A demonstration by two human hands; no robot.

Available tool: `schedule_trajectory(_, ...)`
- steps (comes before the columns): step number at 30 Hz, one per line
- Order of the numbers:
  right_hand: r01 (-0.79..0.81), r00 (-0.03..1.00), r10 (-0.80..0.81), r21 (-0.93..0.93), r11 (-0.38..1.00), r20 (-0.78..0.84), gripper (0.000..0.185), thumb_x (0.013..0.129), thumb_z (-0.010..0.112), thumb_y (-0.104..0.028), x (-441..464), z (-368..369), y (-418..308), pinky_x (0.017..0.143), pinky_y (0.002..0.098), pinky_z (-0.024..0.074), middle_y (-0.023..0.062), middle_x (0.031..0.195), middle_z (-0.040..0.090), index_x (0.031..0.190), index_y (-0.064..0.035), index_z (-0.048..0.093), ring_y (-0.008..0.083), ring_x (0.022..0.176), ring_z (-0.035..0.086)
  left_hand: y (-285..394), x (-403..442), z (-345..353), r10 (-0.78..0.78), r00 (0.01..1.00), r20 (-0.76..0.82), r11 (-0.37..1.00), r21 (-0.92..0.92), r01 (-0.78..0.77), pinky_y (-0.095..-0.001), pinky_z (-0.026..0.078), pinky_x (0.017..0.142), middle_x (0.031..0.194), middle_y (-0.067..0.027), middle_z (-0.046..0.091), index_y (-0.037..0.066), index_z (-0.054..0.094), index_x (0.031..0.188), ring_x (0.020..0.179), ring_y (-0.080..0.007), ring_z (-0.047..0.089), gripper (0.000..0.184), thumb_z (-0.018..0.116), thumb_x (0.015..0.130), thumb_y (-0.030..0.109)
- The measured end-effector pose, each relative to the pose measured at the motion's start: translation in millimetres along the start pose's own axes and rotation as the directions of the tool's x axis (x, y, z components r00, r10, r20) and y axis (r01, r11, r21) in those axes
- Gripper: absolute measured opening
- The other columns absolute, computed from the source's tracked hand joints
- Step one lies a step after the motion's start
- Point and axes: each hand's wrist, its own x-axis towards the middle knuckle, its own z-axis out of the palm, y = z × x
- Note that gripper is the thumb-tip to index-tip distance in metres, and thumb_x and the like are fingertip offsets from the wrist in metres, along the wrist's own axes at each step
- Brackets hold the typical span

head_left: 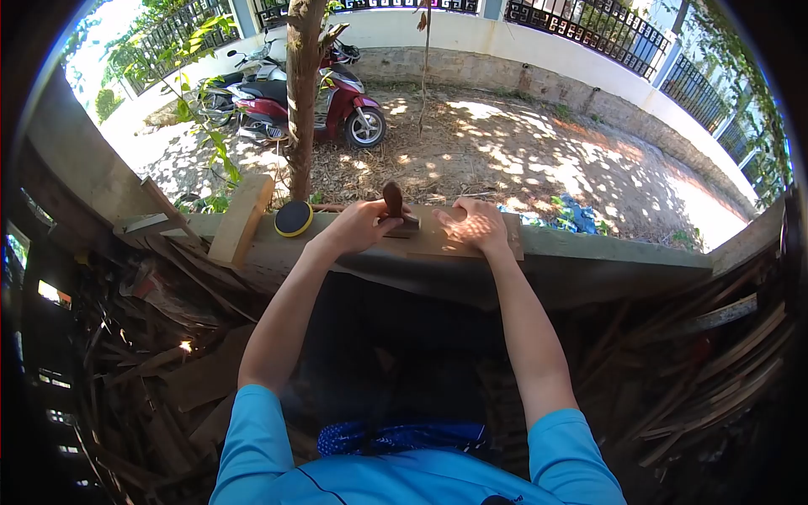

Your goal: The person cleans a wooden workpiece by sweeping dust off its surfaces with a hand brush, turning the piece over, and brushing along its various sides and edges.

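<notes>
Tool [394, 200] partly hidden by left hand [360, 223], curled round it; right hand [478, 225] spread on board [438, 242].

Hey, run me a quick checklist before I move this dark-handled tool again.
1. Left hand gripping the dark-handled tool: ok.
2. Right hand on the board: ok, palm down.
3. Board supported: ok, it lies on the wooden ledge.
4. Black-and-yellow disc apart from the board: ok, beyond the left hand.
5. Tool's underside: cannot tell, hidden from this view.
</notes>
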Motion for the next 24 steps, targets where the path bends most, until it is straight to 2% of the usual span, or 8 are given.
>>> schedule_trajectory(2, 0.002, 1.000, -0.002, 0.015, 1.000, 0.000, 0.070, 0.086, 0.063, -0.074, 0, 1, 0, 0.102, 0.0442, 0.0503, 0.0158, 0.109, 0.076, 0.111, -0.0100, 0.074, 0.0342, 0.110, 0.070, 20, -4, -6, -0.089, 0.983, 0.161, 0.993, -0.064, 0.100, -0.0357, 0.054, 0.094, 0.116, -0.0133, 0.074, 0.008, 0.069, 0.126, 0.108, -0.0235, 0.072, 0.028, 0.066, 0.101, 0.019)
schedule_trajectory(5, -0.020, 1.000, 0.019, 0.028, 0.999, 0.017, 0.069, 0.087, 0.063, -0.073, -1, -1, -3, 0.102, 0.0440, 0.0497, 0.0164, 0.109, 0.076, 0.112, -0.0094, 0.074, 0.0342, 0.111, 0.070, 11, 0, -9, -0.094, 0.949, 0.300, 0.985, -0.113, 0.133, -0.0359, 0.053, 0.096, 0.118, -0.0132, 0.073, 0.008, 0.068, 0.127, 0.109, -0.0228, 0.070, 0.030, 0.066, 0.101, 0.024)
schedule_trajectory(8, -0.006, 1.000, 0.005, 0.008, 1.000, 0.010, 0.070, 0.088, 0.062, -0.073, 0, 0, -2, 0.102, 0.0442, 0.0496, 0.0170, 0.110, 0.076, 0.113, -0.0081, 0.074, 0.0343, 0.111, 0.069, 6, 11, -17, -0.153, 0.924, 0.350, 0.984, -0.031, 0.175, -0.0368, 0.052, 0.097, 0.119, -0.0137, 0.073, 0.008, 0.069, 0.125, 0.111, -0.0235, 0.070, 0.032, 0.067, 0.101, 0.029)
schedule_trajectory(12, 0.018, 1.000, -0.018, -0.015, 1.000, 0.004, 0.076, 0.087, 0.059, -0.076, 1, 3, 4, 0.102, 0.0450, 0.0494, 0.0179, 0.113, 0.075, 0.114, -0.0061, 0.072, 0.0347, 0.112, 0.069, 3, 15, -7, -0.241, 0.969, -0.055, 0.968, 0.058, 0.244, -0.0397, 0.055, 0.090, 0.113, -0.0137, 0.074, 0.007, 0.070, 0.119, 0.103, -0.0282, 0.072, 0.028, 0.068, 0.099, 0.028)
schedule_trajectory(15, 0.015, 1.000, -0.015, -0.032, 0.999, 0.019, 0.076, 0.087, 0.059, -0.076, 2, 1, 2, 0.101, 0.0453, 0.0495, 0.0178, 0.112, 0.074, 0.113, -0.0061, 0.072, 0.0349, 0.111, 0.068, -27, 18, 10, 0.085, 0.935, -0.344, 0.978, 0.207, -0.013, -0.0403, 0.056, 0.086, 0.107, -0.0137, 0.075, 0.007, 0.070, 0.117, 0.099, -0.0298, 0.072, 0.026, 0.069, 0.098, 0.026)
schedule_trajectory(16, 0.024, 1.000, -0.024, -0.026, 0.999, 0.011, 0.075, 0.087, 0.059, -0.076, 0, -1, 0, 0.101, 0.0452, 0.0496, 0.0176, 0.111, 0.074, 0.113, -0.0063, 0.072, 0.0348, 0.111, 0.069, -31, 17, 13, 0.149, 0.921, -0.361, 0.970, 0.234, -0.065, -0.0407, 0.056, 0.084, 0.106, -0.0134, 0.076, 0.007, 0.071, 0.116, 0.098, -0.0316, 0.072, 0.025, 0.070, 0.097, 0.024)
schedule_trajectory(20, 0.014, 1.000, -0.014, -0.031, 0.999, -0.023, 0.072, 0.087, 0.059, -0.075, 1, 5, 3, 0.100, 0.0450, 0.0502, 0.0169, 0.108, 0.075, 0.109, -0.0078, 0.072, 0.0349, 0.109, 0.069, 2, 9, 17, -0.019, 0.992, -0.124, 0.997, 0.065, 0.027, -0.0400, 0.055, 0.083, 0.103, -0.0167, 0.076, 0.004, 0.070, 0.116, 0.095, -0.0320, 0.073, 0.029, 0.069, 0.098, 0.027)
schedule_trajectory(24, -0.007, 1.000, 0.007, 0.001, 1.000, 0.006, 0.068, 0.088, 0.061, -0.072, -2, 0, -2, 0.099, 0.0437, 0.0509, 0.0165, 0.108, 0.076, 0.110, -0.0095, 0.073, 0.0345, 0.108, 0.070, 21, 9, 12, -0.032, 0.991, 0.130, 0.999, -0.009, 0.033, -0.0415, 0.054, 0.080, 0.098, -0.0193, 0.075, 0.000, 0.068, 0.117, 0.090, -0.0317, 0.072, 0.036, 0.068, 0.100, 0.031)
